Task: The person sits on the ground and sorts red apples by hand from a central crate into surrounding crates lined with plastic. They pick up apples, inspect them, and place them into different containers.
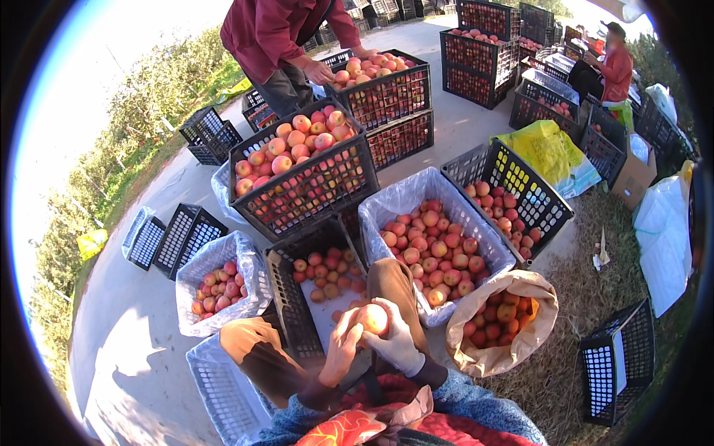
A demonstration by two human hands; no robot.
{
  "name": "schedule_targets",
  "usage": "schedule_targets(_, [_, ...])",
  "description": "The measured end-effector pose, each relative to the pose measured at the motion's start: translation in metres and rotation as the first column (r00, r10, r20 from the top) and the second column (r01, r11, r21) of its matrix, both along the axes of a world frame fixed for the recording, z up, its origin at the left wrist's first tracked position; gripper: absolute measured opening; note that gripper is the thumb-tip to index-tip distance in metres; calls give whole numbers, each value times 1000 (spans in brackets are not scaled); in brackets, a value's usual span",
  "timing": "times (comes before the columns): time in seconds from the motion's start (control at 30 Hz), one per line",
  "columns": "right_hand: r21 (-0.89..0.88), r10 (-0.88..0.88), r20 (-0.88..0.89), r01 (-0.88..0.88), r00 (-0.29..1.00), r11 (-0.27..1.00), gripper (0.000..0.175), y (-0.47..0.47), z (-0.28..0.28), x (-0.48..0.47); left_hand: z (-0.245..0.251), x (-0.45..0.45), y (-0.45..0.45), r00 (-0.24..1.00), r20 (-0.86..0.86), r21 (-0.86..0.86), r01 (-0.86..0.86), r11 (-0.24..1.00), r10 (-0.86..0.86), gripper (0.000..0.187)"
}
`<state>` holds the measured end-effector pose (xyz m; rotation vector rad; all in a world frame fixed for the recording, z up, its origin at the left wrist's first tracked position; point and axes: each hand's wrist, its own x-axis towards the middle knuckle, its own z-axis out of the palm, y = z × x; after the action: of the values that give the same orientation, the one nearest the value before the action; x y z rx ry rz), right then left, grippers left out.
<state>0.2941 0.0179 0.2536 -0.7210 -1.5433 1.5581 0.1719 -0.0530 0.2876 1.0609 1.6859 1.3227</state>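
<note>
Between my hands, above my lap, is a red-and-yellow apple (372, 319). My bare left hand (341, 341) has its fingers against the near left side of the fruit. On the other side my right hand (397, 341), in a pale glove, wraps around it. Just beyond my knees stands a black plastic crate (285, 304) with loose apples on a pale bottom. A lined crate (385, 220) heaped with apples is to its right. Beside my right knee, a brown paper-like sack (502, 362) with a rolled rim holds more apples.
A smaller lined crate (192, 304) of apples stands left, near a lined crate without apples (215, 371). Full stacked crates (312, 198) rise ahead, where a person in a red jacket (268, 33) touches apples. Another person (616, 69) sits far right. A black crate (616, 368) lies on dry grass.
</note>
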Motion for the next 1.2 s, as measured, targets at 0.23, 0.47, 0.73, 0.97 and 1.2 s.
schedule_targets(0.23, [-37, -2, -57, 0, 998, 999, 70, 0, -9, -3, -13, 4, 3, 995, -83, 91, -49, 995, 56, 31])
schedule_targets(0.47, [-148, 108, -84, -120, 991, 982, 73, -5, -9, -7, -19, -3, -5, 996, -75, 68, -47, 997, 52, 32])
schedule_targets(0.73, [-231, 87, -143, -119, 986, 966, 69, -6, 6, -8, -20, -4, -6, 994, -90, 41, -59, 997, 63, 31])
schedule_targets(0.97, [-228, 83, -123, -110, 989, 967, 68, -7, 5, -8, -23, -5, -7, 996, -41, 23, -78, 997, 79, 34])
schedule_targets(1.2, [-209, 85, -95, -103, 992, 973, 68, -6, -4, -9, -23, -4, -6, 996, -15, 6, -83, 997, 83, 35])
